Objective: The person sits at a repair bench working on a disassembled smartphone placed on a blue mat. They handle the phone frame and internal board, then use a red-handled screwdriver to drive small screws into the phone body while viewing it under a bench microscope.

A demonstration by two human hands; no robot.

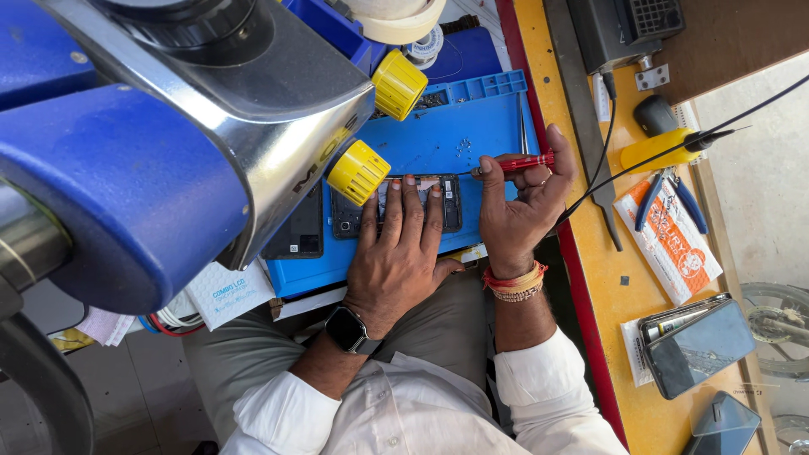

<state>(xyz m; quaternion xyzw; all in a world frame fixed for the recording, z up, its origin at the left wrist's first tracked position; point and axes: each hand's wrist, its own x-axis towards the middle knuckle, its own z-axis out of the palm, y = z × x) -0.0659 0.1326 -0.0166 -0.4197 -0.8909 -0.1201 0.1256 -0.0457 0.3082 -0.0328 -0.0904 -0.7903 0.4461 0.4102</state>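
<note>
Screwdriver (516,163): red-handled, lying nearly flat, long axis running left-right across the view; thin tip aims left toward the opened phone (396,205), butt end sits back in your right palm.
Where it is: just above the blue work mat (455,126), over the phone's right end; can't tell if the tip actually touches.
Right hand (522,206): your fingers are curled tight round the red handle, thumb pressing on top, so it's a firm pinch. Bead bracelets on that wrist.
Left hand (396,248): flat on the phone, fingers spread narrow and straight, pinning it to the mat, not gripping anything. Dark smartwatch (348,329) on the wrist.
Phone: back off, dark insides showing, long axis left-right too, pretty much parallel to the screwdriver.
Nearby on the mat: a second dark phone part (297,232) just left of yours, and a few tiny screws (462,145) above.
Overhead: big blue and silver microscope head (152,143) with two yellow knobs (358,172), blocking the left side.
Bench (590,278): yellow top to your right, with a yellow-handled tool (661,147), a blue-handled pair of pliers (670,198) on a packet, and another phone (699,347) well apart from your hands.
</note>
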